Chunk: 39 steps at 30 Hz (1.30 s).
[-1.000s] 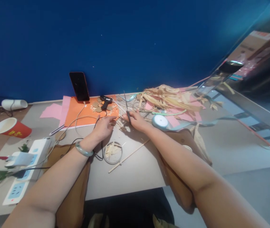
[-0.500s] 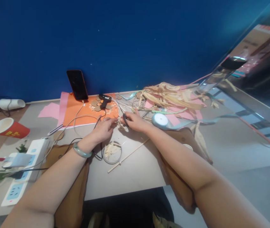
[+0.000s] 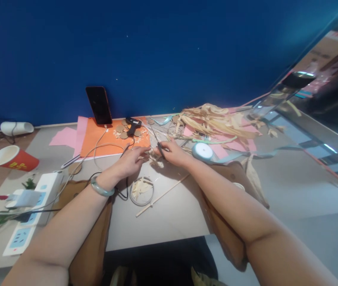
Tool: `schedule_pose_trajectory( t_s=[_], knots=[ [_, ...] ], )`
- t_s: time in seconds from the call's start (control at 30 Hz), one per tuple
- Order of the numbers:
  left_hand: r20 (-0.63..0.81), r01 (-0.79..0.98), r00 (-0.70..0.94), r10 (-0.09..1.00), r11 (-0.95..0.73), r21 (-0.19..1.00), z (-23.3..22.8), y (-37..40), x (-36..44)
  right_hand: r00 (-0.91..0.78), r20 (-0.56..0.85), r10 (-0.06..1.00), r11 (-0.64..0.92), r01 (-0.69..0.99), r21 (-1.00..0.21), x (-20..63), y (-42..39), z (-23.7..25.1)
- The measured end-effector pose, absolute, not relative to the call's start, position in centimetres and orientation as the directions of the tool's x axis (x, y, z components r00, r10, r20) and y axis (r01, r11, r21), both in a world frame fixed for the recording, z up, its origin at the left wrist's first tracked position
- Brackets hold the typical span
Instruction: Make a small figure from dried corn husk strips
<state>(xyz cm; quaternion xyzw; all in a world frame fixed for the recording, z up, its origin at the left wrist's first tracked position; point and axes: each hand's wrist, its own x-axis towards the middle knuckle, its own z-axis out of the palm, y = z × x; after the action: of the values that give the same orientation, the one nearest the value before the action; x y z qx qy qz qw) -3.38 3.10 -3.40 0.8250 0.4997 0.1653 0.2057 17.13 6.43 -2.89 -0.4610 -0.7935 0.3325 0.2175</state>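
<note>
Near the table's middle, my left hand (image 3: 131, 161) has its fingers pinched on a small bundle of pale dried husk (image 3: 156, 161). My right hand (image 3: 174, 154) is closed around the black handles of a pair of scissors (image 3: 160, 147), whose blades point up and to the left. The two hands almost meet, with the husk bundle between them. Below them a ring (image 3: 131, 197) lies around some pale husk scraps (image 3: 141, 186). A thin stick (image 3: 163, 195) rests slantwise beside it.
A black glue gun (image 3: 133, 126) and round wood slices sit on orange paper (image 3: 93, 139). A phone (image 3: 99, 105) leans on the blue wall. Dried husks (image 3: 213, 119) and a ribbon spool (image 3: 202, 151) lie right; a power strip (image 3: 26, 226) and a red paper cup (image 3: 14, 158) left.
The view has shifted slightly. My hands stay close together, and the husk bundle shows a little more below my fingers. Both hands keep their hold.
</note>
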Motion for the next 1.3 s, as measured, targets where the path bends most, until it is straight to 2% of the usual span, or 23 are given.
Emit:
schedule_pose_trajectory(
  t_s=[0.1, 0.2, 0.3, 0.4, 0.5, 0.63, 0.73, 0.83, 0.9, 1.13, 1.3],
  knots=[
    [0.096, 0.769, 0.392, 0.915, -0.383, 0.511, -3.4, 3.2, -3.6, -0.497, 0.037, 0.867, 0.363, 0.578, -0.731, 17.2, 6.4, -2.8],
    [0.068, 0.749, 0.45, 0.89, -0.418, 0.514, -3.4, 3.1, -3.6, -0.542, 0.002, 0.84, 0.372, 0.575, -0.729, 17.1, 6.3, -2.8],
    [0.049, 0.707, 0.494, 0.868, -0.434, 0.559, -3.3, 2.9, -3.5, -0.519, 0.005, 0.855, 0.359, 0.583, -0.729, 17.1, 6.2, -2.6],
    [0.087, 0.726, 0.409, 0.908, -0.382, 0.572, -3.3, 3.3, -3.9, -0.504, 0.031, 0.863, 0.353, 0.558, -0.751, 17.1, 6.0, -2.4],
    [0.136, 0.785, 0.326, 0.936, -0.348, 0.513, -3.4, 3.8, -4.8, -0.573, 0.041, 0.819, 0.377, 0.482, -0.791, 17.0, 5.6, -2.2],
    [0.104, 0.833, 0.347, 0.932, -0.357, 0.422, -3.6, 4.0, -5.4, -0.73, 0.037, 0.682, 0.433, 0.363, -0.825, 17.1, 5.0, -1.9],
    [0.079, 0.875, 0.337, 0.938, -0.343, 0.342, -3.5, 4.0, -5.3, -0.769, -0.017, 0.639, 0.444, 0.387, -0.808, 17.2, 5.0, -1.8],
    [0.036, 0.92, 0.257, 0.966, -0.255, 0.299, -3.3, 4.2, -5.3, -0.738, -0.013, 0.675, 0.448, 0.424, -0.787, 17.3, 5.1, -1.8],
    [0.029, 0.921, 0.229, 0.973, -0.226, 0.316, -3.2, 4.4, -5.4, -0.701, 0.026, 0.713, 0.439, 0.416, -0.797, 17.4, 5.2, -1.7],
    [0.068, 0.866, 0.333, 0.941, -0.333, 0.372, -3.4, 4.4, -5.2, -0.596, 0.099, 0.797, 0.394, 0.389, -0.833, 17.4, 5.2, -1.7],
    [0.094, 0.832, 0.368, 0.925, -0.372, 0.411, -3.2, 4.4, -5.4, -0.581, 0.098, 0.808, 0.358, 0.353, -0.865, 17.5, 5.0, -1.4]
  ],
)
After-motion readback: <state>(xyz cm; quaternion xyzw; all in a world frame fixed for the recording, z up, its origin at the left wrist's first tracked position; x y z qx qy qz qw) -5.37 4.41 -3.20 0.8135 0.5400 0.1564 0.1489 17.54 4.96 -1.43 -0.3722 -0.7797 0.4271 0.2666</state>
